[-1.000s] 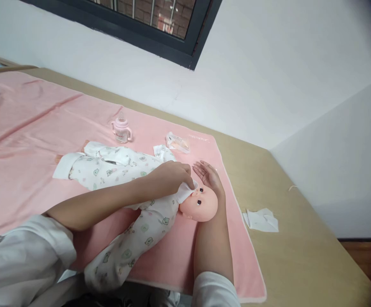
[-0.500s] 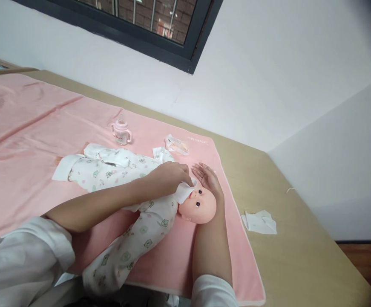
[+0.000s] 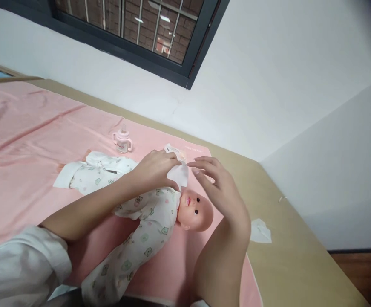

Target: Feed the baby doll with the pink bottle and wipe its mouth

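Observation:
A baby doll (image 3: 195, 211) in white printed clothes lies on its back on a pink blanket (image 3: 169, 273), its head toward the right. My left hand (image 3: 158, 168) reaches over the doll's chest and grips a white tissue (image 3: 179, 175) between thumb and fingers, just above the face. Beside it, my right hand (image 3: 219, 181) is raised over the doll's head with fingers stretched out. Its fingertips come close to the tissue's upper edge; I cannot tell whether they touch it. Nothing shows in the right hand.
A pink-handled baby bottle (image 3: 122, 140) stands beyond the doll's legs. A small plastic packet (image 3: 171, 149) lies partly hidden behind my left hand. On the wooden table (image 3: 287, 264) at right is a crumpled tissue (image 3: 260, 231). A wall and window (image 3: 159, 34) rise behind.
My left hand has lifted the tissue off the doll's mouth and moved it away from the face. My right hand has risen from beside the head toward the tissue.

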Demonstrator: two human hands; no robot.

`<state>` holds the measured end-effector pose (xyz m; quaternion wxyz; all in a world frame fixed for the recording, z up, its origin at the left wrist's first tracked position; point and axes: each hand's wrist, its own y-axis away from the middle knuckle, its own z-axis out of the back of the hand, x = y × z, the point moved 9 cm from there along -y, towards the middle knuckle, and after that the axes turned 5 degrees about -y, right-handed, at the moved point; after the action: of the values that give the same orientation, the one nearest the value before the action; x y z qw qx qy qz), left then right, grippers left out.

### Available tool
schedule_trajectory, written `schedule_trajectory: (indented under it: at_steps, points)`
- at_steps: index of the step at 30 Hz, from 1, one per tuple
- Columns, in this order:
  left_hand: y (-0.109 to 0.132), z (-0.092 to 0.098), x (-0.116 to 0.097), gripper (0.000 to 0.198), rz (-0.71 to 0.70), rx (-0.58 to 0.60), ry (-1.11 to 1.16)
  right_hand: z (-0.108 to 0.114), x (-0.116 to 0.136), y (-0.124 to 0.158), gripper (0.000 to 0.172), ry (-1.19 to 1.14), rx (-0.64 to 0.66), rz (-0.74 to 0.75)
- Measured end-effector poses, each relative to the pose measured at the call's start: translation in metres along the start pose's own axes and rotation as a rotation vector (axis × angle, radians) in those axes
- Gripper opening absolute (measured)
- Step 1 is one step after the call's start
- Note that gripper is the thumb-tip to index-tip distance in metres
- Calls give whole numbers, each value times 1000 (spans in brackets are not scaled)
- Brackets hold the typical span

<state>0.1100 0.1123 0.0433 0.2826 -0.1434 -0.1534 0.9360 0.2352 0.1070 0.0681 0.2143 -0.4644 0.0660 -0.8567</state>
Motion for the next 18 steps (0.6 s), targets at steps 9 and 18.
schedule_trajectory:
  at_steps: [9,18]
  points:
    - [7,23,13,42,-18,-23,161,-33,-1,-21,19,135,36,-34]
    - [55,68,198,40,602,-390,397,7,-31,-71,31,462,-67,-40]
